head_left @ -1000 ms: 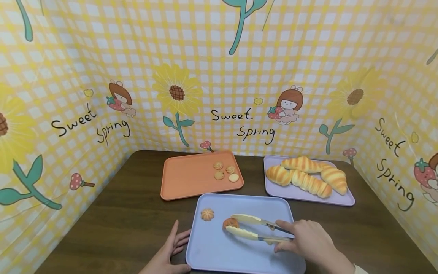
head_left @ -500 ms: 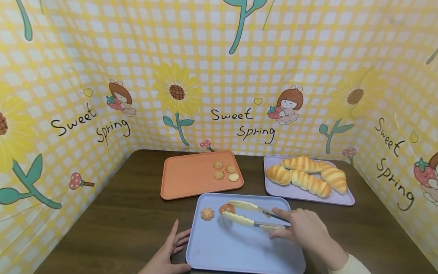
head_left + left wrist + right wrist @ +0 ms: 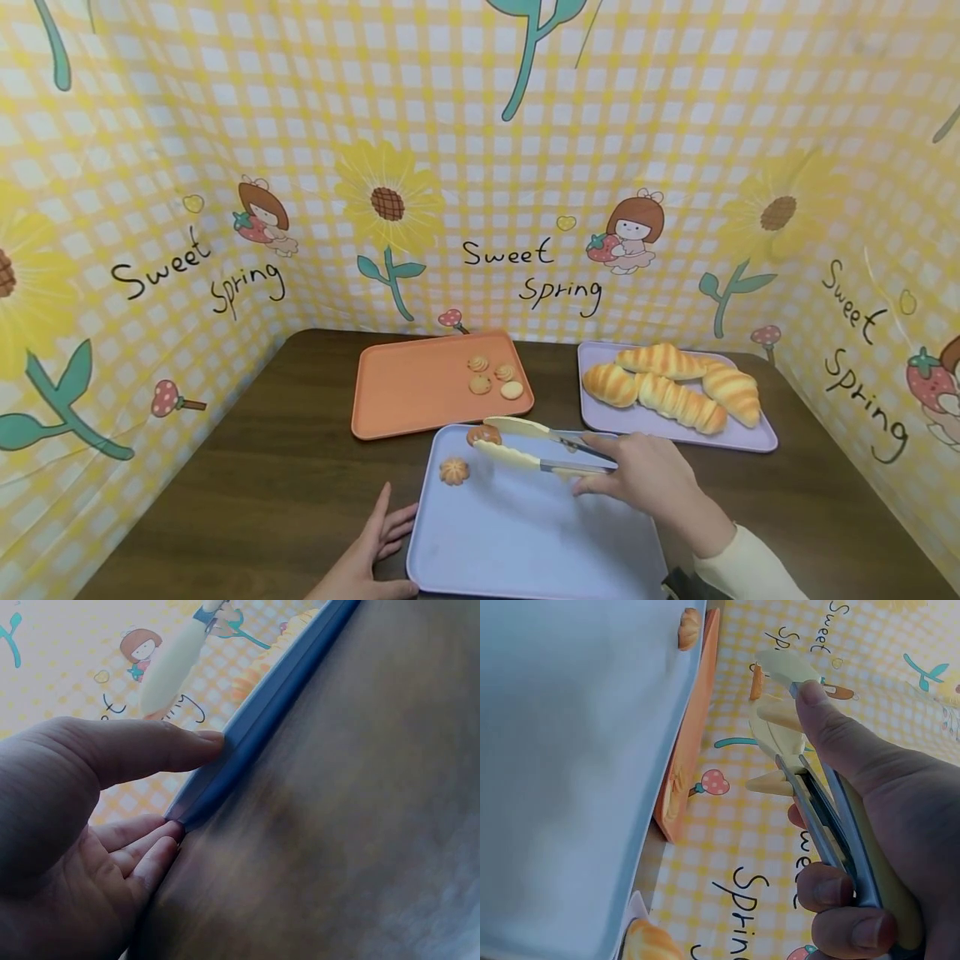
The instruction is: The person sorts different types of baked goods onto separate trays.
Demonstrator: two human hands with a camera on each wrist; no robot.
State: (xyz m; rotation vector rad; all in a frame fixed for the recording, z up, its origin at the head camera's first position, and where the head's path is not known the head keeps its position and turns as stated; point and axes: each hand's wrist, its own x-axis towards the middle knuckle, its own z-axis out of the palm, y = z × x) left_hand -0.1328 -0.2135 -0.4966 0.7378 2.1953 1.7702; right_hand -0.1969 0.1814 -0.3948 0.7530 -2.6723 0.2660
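My right hand (image 3: 648, 475) grips a pair of tongs (image 3: 517, 457) with cream scalloped tips and metal arms. Between the tips sits a small brown round cookie (image 3: 480, 434), raised over the back edge of the blue tray (image 3: 547, 533). In the right wrist view, the thumb and curled fingers wrap the tong handles (image 3: 855, 855), and the cookie shows as an orange-brown sliver. A flower-shaped cookie (image 3: 453, 471) lies at the tray's back left. My left hand (image 3: 367, 550) touches the tray's left edge with fairly straight fingers; in the left wrist view its thumb (image 3: 165, 746) meets the rim.
Behind the blue tray lies an orange tray (image 3: 412, 387) with several small cookies (image 3: 480, 384) at its right end. A lilac tray (image 3: 600, 419) at the back right holds several bread rolls (image 3: 682, 403). A yellow checked cloth (image 3: 480, 167) encloses the dark wooden table (image 3: 247, 500).
The right hand has moved away from the body and slightly left with the tongs, carrying the brown cookie from the tray's middle to its back edge. The left hand stays put.
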